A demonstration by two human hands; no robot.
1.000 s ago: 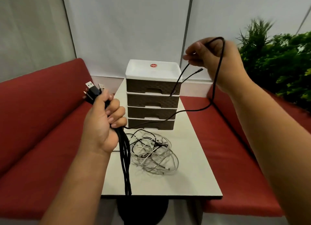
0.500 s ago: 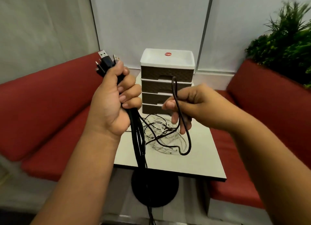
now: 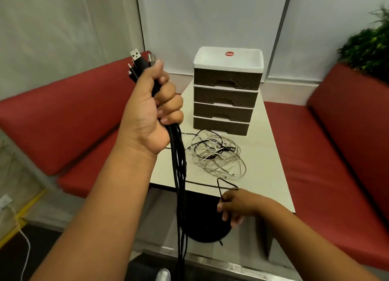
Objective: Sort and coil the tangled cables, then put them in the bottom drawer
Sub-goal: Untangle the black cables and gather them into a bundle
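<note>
My left hand (image 3: 151, 110) is raised and shut on a bundle of black cables (image 3: 180, 175); their plugs stick out above my fist and the cords hang past the table's front edge. Low at the front edge, my right hand (image 3: 235, 207) pinches one thin black cable (image 3: 221, 186) that runs left to the bundle. A tangle of white cables (image 3: 216, 154), with some black strands in it, lies on the table (image 3: 267, 171). Behind it stands a small drawer unit (image 3: 227, 91) with brown fronts; its bottom drawer (image 3: 221, 126) is closed.
Red benches (image 3: 63, 123) flank the narrow table on both sides. A green plant (image 3: 370, 45) is at the far right. The table's black round base (image 3: 206, 224) is on the floor below the front edge. A white cord (image 3: 23, 238) lies on the floor at left.
My right hand has dropped from head height to below the table's front edge, sliding along the thin black cable. My left hand keeps holding the bundle up. The view shifted right and down.
</note>
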